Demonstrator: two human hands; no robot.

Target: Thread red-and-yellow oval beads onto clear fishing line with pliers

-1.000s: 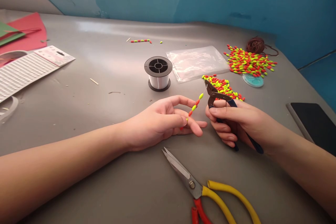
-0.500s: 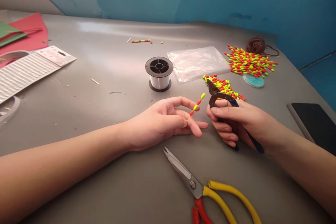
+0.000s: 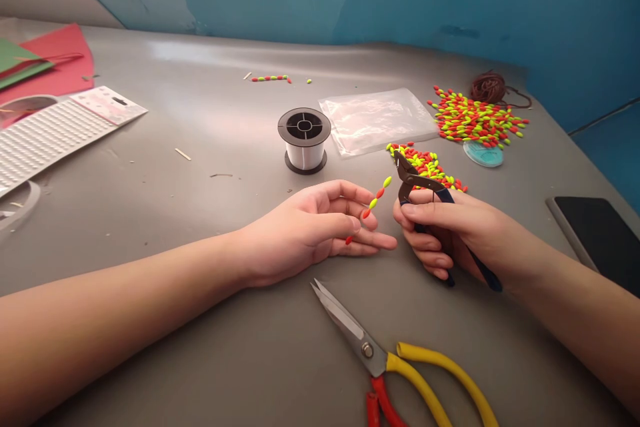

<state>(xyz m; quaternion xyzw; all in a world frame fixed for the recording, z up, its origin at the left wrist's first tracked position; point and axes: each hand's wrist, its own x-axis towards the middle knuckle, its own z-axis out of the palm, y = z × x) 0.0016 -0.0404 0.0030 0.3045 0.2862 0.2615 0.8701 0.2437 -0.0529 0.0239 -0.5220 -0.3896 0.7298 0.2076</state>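
Note:
A short string of red and yellow-green beads point(image 3: 373, 203) runs across the fingers of my left hand point(image 3: 325, 223), its thumb pressed near the string. The string's upper end points toward the pliers. My right hand point(image 3: 440, 230) is wrapped round dark-handled pliers point(image 3: 410, 177), their jaws pointing up and left. Behind the jaws lies a small heap of red and yellow-green beads point(image 3: 433, 167). A black-rimmed spool point(image 3: 304, 140) of clear line stands behind my left hand. In front of both hands lie scissors point(image 3: 367, 350) with yellow and red handles.
A clear plastic bag point(image 3: 377, 121) lies beside the spool. Further right are a larger bead pile point(image 3: 473, 117), brown cord point(image 3: 488, 87), a teal disc point(image 3: 483, 154) and a phone point(image 3: 600, 233). At left lie a white bead card point(image 3: 60, 137) and red paper point(image 3: 65, 57).
My left hand's fingers have shifted and spread a little around the bead string, showing a red bead lower down. My right hand and the pliers have hardly moved.

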